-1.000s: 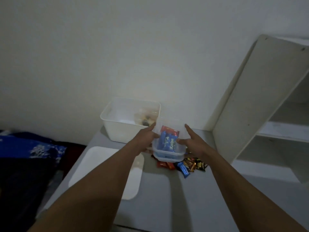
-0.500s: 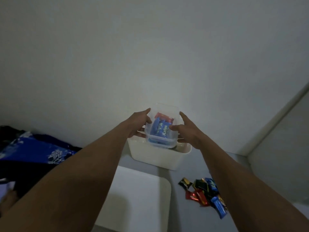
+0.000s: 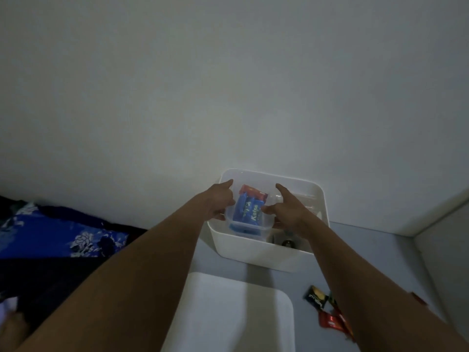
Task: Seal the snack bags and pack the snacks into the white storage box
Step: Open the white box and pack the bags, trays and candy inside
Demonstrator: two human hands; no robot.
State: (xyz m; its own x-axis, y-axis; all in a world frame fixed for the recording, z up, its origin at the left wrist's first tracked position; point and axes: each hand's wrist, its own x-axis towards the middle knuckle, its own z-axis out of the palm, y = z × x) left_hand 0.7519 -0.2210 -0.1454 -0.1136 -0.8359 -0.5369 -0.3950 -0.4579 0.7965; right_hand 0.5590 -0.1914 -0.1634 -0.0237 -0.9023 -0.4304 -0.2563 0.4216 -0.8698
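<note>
Both hands point(image 3: 220, 199) hold clear tub point(image 3: 247, 219) seemingly inside white storage box point(image 3: 256, 252).

Two bare hands, left hand point(image 3: 220, 201) and right hand point(image 3: 288, 212), grip a clear plastic container point(image 3: 247, 219) of blue and red snack packets point(image 3: 250, 208) inside the white storage box point(image 3: 256, 251); loose wrapped candies point(image 3: 327, 313) lie beside what appears to be its lid point(image 3: 228, 313).

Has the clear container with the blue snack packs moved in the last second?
Yes. Both hands carried the clear container away from the loose candies on the table, and it now sits down inside the white storage box, left side.
</note>
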